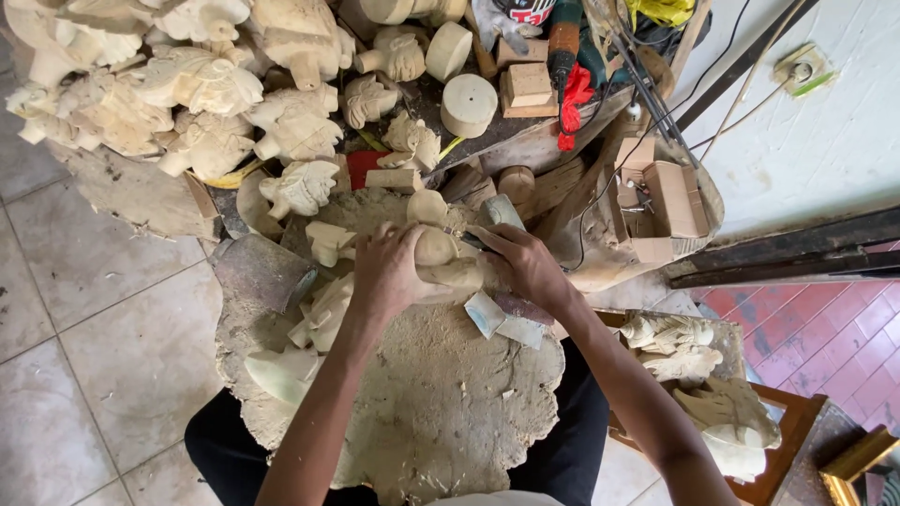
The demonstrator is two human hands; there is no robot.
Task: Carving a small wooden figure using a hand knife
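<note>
My left hand (386, 272) is wrapped around a pale wooden carving (442, 260) and presses it onto a thick, sawdust-covered wooden block (450, 403) that rests across my lap. My right hand (525, 267) grips a small metal tool (472, 243) whose tip rests against the carving. Scraps of sandpaper (502, 319) lie on the block just below my right hand. More unfinished pale carvings (323, 314) sit on the block to the left of my left hand.
A large heap of carved wooden pieces (202, 89) fills the upper left. Round wooden discs (469, 103), a power drill (565, 42), a red cloth and cables lie at the top. A cardboard box (670, 201) and further carvings (698, 370) stand to the right. Tiled floor at left.
</note>
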